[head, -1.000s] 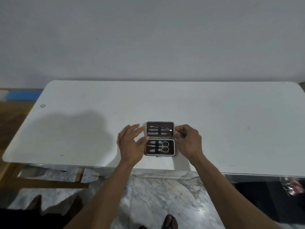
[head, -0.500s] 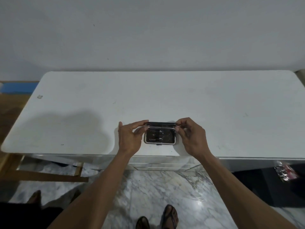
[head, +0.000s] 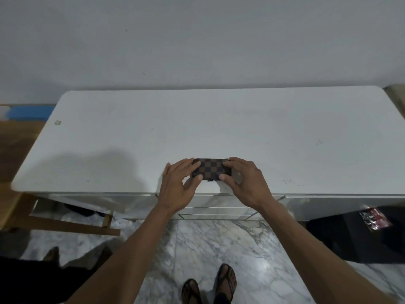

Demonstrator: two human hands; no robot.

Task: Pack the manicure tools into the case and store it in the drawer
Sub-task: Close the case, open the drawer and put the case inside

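Plain grey wall (head: 197, 40) forms the background, and against it stands a long white counter (head: 285, 132) with rounded corners, its top marked by a few small scuffs and a chipped spot near the far left corner. Mirrored drawer fronts (head: 219, 210) run along the near face of the counter below the top edge and reflect the marble floor (head: 208, 244). Near the front edge of the counter, roughly at its middle, lies the manicure case (head: 210, 168), closed, lying flat, its brown checkered cover facing up; a small metal clasp shows at the middle of its near edge. Both hands rest on the case from either side. The left hand (head: 178, 187) has its fingers (head: 192, 164) laid over the left part of the cover and its thumb (head: 197, 178) at the near left corner. The right hand (head: 246, 183) mirrors this, with fingers (head: 230, 164) spread over the right part of the cover and thumb (head: 224, 177) at the near right corner. Each hand is thus pressed on the case, with fingers on top and thumb at the near edge. A shadow falls across the counter to the left of the hands. Wooden frame parts (head: 65, 224) stand on the floor at the lower left, a dark object with a red and white label (head: 374, 218) at the right, and sandalled feet (head: 210, 284) at the bottom centre.
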